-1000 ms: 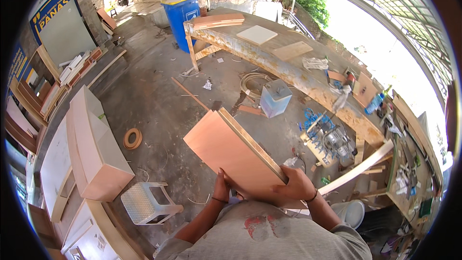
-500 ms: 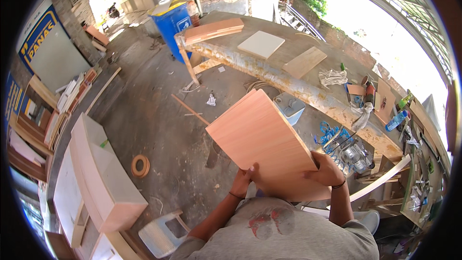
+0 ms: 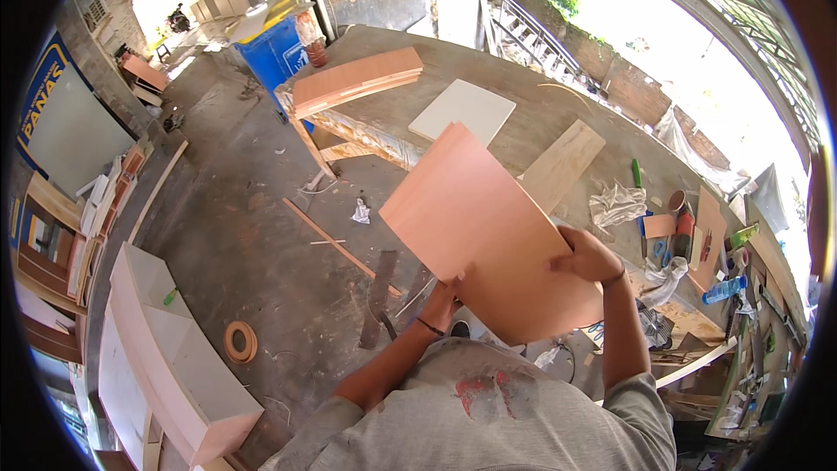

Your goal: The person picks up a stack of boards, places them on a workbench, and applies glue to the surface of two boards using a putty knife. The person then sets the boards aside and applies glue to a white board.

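Note:
A flat wood-grain board (image 3: 488,235), pinkish brown, is held up in front of my body and tilted. My left hand (image 3: 446,301) grips its lower left edge, thumb on the face. On the right edge, my right hand (image 3: 586,257) has its thumb on the face and its fingers around the side. Beyond the board's far corner lies a white panel (image 3: 466,112) on the workbench (image 3: 375,44). A stack of similar wood-grain boards (image 3: 357,80) rests at the bench's left end, and a plain thin plank (image 3: 565,161) lies just past my right hand.
A crumpled cloth (image 3: 617,206), a power tool (image 3: 684,231) and a water bottle (image 3: 725,289) are on the bench's right side. Down on the floor are a roll of edging tape (image 3: 240,342), a wooden strip (image 3: 340,244) and a white cabinet carcass (image 3: 174,358). A blue bin (image 3: 275,52) stands behind.
I have come closer to the bench with the board, which now overlaps the bench edge and the white panel's corner. Both hands keep their hold.

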`<state>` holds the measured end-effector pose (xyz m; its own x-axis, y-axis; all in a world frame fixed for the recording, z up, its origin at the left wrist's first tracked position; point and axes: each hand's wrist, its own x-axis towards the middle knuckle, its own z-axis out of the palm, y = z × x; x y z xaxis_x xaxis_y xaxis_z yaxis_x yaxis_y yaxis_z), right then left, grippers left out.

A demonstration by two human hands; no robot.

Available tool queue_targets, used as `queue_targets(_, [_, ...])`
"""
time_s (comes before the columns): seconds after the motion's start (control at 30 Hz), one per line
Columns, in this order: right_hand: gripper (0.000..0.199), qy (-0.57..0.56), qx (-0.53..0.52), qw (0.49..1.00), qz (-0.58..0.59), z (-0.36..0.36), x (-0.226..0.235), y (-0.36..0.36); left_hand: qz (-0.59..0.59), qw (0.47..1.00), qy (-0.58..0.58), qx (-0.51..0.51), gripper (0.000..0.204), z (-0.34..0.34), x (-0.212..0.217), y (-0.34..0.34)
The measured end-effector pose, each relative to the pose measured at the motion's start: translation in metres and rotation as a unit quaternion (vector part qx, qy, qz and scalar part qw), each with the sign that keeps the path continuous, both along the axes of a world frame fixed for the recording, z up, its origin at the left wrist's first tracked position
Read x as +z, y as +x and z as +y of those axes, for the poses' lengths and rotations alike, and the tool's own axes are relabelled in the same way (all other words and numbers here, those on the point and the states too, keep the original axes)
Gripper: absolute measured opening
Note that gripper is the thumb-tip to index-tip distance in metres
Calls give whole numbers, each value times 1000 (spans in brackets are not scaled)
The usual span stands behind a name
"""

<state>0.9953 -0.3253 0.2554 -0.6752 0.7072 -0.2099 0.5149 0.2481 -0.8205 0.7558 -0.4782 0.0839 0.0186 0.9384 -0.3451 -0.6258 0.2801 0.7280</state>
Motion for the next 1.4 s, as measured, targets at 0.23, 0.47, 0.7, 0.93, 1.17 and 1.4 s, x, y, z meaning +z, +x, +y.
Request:
queue_targets(0.23, [48, 24, -82, 989, -122, 182, -60, -67, -44, 999, 18, -19, 70, 132, -22, -55])
queue_targets(0.47, [60, 24, -160, 979, -124, 311, -103, -112, -76, 988, -62, -122, 68, 246, -14, -111])
queue_targets(0.7, [80, 15, -165, 947, -274, 387, -122, -140, -214, 949, -96, -210, 66, 306, -51, -125])
queue_targets(0.93, [86, 34, -125, 960, -249, 440, -165, -126, -225, 925, -98, -288, 68, 343, -61, -115])
queue_targets(1.17, [59, 258, -183, 941, -121, 453, -190, -91, 5, 886, -126, -446, 57, 378, -39, -126])
queue_targets(1.4, [46, 194, -457, 866, -55, 336, -152, -20, 257, 858, -33, -443, 42, 414, 71, -209])
